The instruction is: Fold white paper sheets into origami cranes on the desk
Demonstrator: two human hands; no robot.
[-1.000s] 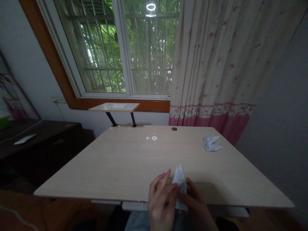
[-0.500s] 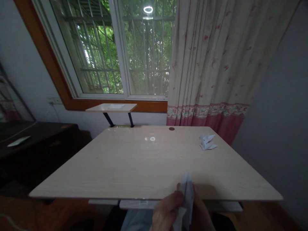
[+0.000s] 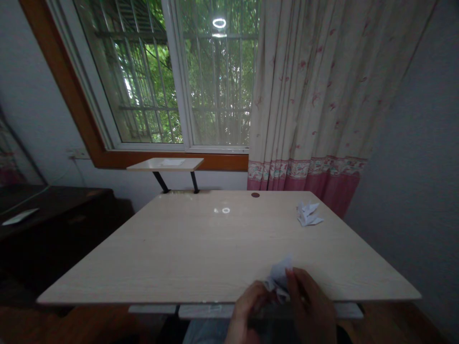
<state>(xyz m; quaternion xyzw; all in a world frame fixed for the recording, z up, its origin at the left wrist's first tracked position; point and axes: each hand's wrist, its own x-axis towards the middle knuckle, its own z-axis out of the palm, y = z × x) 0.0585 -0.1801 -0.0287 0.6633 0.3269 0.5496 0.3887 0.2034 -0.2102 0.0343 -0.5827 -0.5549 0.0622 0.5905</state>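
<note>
Paper point(image 3: 280, 271), white and folded, is held over the bench point(image 3: 172, 253) by its near edge, right of that edge's middle. Left hand point(image 3: 245, 306) grips its left side; right hand point(image 3: 311, 301) pinches its right side. Folded white shapes point(image 3: 307, 215) rest toward the far right corner, beside the right edge.

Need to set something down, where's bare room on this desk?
Free: left half of the desk, before the raised shelf, and the middle, left of the folded papers. Crowded: front right, where the left hand and right hand hold white paper.
</note>
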